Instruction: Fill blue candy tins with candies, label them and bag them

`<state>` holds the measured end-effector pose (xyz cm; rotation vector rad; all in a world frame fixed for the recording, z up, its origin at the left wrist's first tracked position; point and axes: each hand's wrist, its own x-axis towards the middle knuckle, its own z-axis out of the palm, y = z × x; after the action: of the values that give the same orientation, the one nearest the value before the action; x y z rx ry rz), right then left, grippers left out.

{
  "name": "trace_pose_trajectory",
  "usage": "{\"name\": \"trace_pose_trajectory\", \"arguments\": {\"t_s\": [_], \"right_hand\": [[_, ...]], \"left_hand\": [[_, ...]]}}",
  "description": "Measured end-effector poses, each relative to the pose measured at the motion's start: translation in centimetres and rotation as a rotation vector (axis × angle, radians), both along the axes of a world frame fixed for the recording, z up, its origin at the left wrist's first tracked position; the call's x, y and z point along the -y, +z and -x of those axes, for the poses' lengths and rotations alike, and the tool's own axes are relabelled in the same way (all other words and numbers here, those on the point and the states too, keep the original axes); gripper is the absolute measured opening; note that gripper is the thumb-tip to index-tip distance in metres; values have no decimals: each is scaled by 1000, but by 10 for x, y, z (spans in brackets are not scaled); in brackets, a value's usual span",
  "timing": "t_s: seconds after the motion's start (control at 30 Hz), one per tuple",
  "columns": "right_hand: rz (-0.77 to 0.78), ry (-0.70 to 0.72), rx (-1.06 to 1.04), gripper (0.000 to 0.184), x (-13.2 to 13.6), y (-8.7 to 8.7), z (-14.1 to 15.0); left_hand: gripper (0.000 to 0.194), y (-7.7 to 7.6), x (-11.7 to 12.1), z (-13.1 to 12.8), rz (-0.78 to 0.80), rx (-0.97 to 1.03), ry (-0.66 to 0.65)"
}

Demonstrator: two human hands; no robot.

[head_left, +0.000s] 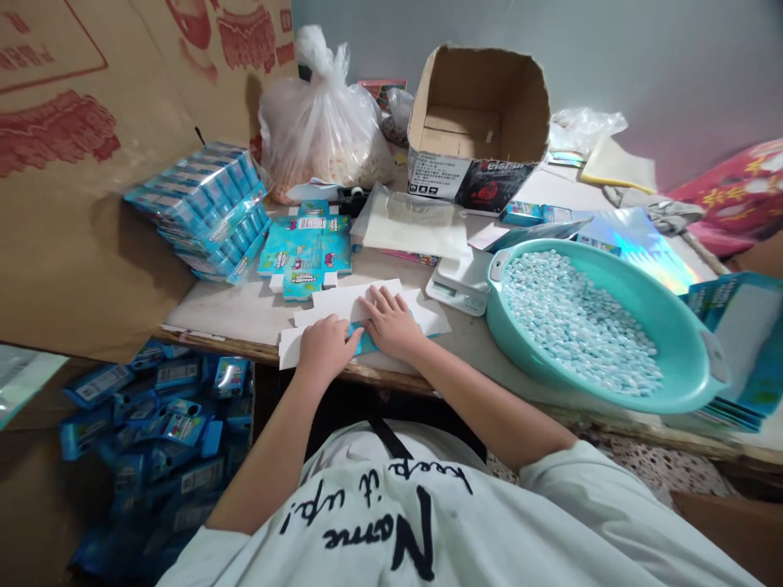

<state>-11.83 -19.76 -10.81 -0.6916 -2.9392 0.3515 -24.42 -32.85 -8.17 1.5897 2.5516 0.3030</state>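
Observation:
A flat carton blank (342,303), white inside and blue printed outside, lies partly folded at the table's front edge. My left hand (326,349) is closed on its near side, fingers curled, with the thumb by a strip of blue print. Stretched out with fingers apart, my right hand (393,324) presses flat on the white card. Just behind are more blue printed carton blanks (309,249), lying flat with the print up.
A teal basin (685,359) of small pale blue pieces stands at right, beside a white scale (456,292). Wrapped blue boxes (201,204) are stacked at left. Behind are a clear bag (324,122) and a cardboard box (477,147). Loose blue boxes (177,432) lie below left.

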Motion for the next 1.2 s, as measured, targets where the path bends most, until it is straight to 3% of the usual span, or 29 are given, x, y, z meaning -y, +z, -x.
{"name": "trace_pose_trajectory", "arguments": {"t_s": [0.27,0.47,0.67,0.97,1.2], "right_hand": [[71,32,5,55,-10,7,-3],[57,40,23,62,-9,5,-3],[149,91,-4,58,-20,13,-7],[135,93,4,58,-19,12,-9],[155,80,5,56,-17,15,-9]], "left_hand": [[39,-8,13,5,-128,-11,-63],[36,0,11,12,-25,80,-160],[37,4,7,18,-40,229,-132],[22,-11,11,12,-144,76,-106],[22,-15,12,10,-159,31,-85]]}}
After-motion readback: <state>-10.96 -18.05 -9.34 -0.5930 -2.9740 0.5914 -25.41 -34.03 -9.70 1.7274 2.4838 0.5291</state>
